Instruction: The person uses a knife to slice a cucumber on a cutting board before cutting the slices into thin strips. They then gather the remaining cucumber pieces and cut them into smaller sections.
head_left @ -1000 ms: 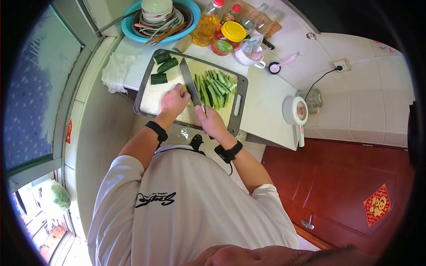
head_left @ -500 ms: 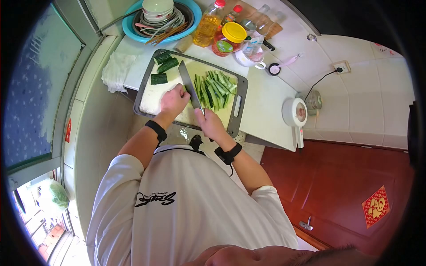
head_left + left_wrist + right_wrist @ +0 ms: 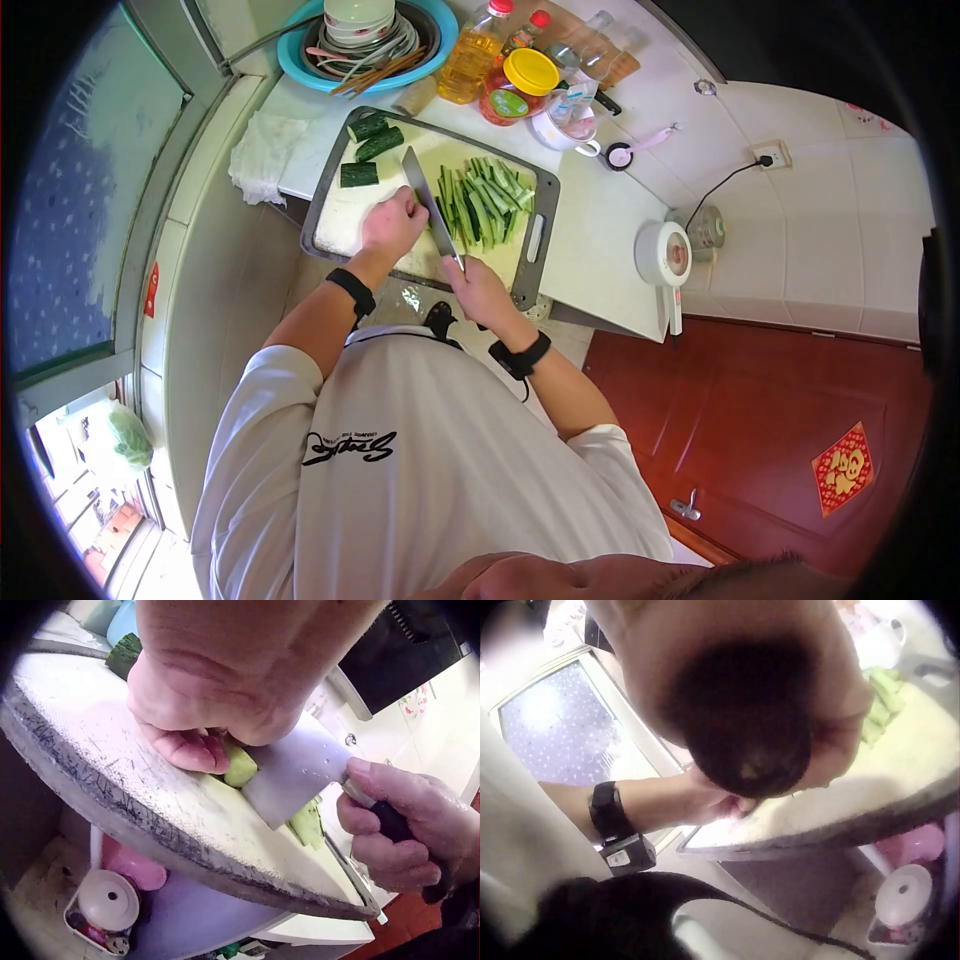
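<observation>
On a cutting board [image 3: 345, 215] with a dark rim, my left hand [image 3: 393, 222] holds a peeled-looking pale green piece of cucumber [image 3: 240, 766] under curled fingers. My right hand [image 3: 480, 290] grips the black handle [image 3: 391, 822] of a broad kitchen knife [image 3: 428, 200]. The blade stands right beside the left knuckles, against the cut end of the piece. Right of the blade lies a heap of cucumber strips [image 3: 488, 200]. Several dark-skinned cucumber chunks [image 3: 358, 175] lie at the board's far left. In the right wrist view, the handle's end hides most of the blade.
Behind the board stand a blue basin [image 3: 290, 62] of dishes, an oil bottle [image 3: 468, 68], a yellow-lidded jar [image 3: 528, 70] and a white cup [image 3: 560, 135]. A white cloth [image 3: 268, 155] hangs at the counter's left edge. A white handled pot [image 3: 662, 252] sits at right.
The knife has slid a little toward the body, with my right hand drawn slightly back and right. My left hand stays nearly in place on the cucumber piece.
</observation>
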`<state>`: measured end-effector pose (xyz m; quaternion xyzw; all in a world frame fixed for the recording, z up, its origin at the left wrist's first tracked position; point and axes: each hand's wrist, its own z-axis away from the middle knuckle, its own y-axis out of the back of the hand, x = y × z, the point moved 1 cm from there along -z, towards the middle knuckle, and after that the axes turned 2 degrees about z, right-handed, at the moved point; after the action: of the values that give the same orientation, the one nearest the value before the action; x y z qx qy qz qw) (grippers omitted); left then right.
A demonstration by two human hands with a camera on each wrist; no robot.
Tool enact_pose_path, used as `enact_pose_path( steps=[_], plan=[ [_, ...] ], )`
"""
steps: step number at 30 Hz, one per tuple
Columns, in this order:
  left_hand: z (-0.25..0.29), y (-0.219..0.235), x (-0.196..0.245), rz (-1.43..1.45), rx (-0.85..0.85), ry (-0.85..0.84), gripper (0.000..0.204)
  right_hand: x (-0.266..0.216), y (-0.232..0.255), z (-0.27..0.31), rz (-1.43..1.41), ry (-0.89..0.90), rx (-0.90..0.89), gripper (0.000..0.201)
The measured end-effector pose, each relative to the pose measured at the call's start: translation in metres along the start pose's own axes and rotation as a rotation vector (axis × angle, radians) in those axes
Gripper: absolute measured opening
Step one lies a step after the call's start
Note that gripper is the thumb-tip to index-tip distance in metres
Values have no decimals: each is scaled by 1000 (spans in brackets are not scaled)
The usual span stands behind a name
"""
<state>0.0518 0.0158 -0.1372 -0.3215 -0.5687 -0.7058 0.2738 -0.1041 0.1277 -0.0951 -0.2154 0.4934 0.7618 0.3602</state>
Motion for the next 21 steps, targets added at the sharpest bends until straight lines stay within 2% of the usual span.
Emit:
enact_pose_path(
  steps=[1, 5, 7, 12, 16, 17, 19, 21],
  plan=[
    [0, 0, 0, 1, -1, 2, 22, -1, -3, -7, 45, 63, 59, 54],
    [1, 4, 4, -17, -12, 36, 22, -10, 5, -10, -59, 53, 62, 53],
    [0, 3, 3, 8, 18, 16, 22, -20, 17, 7, -178, -70, -61, 52],
    [1, -1, -3, 37, 37, -10, 22, -19, 31, 35, -178, -87, -127, 50],
    [0, -1, -4, 19, 21, -13, 22, -23, 28, 26, -143, -104, -151, 51],
    [-1, -1, -4, 0, 6, -7, 22, -18, 19, 19, -147, -106, -147, 51],
    [-1, 0, -1, 0, 0, -5, 21, -9, 3, 0, 37, 32, 20, 52],
    [0, 1, -1, -2, -1, 1, 21, -11, 4, -10, 53, 25, 50, 52]
  ],
)
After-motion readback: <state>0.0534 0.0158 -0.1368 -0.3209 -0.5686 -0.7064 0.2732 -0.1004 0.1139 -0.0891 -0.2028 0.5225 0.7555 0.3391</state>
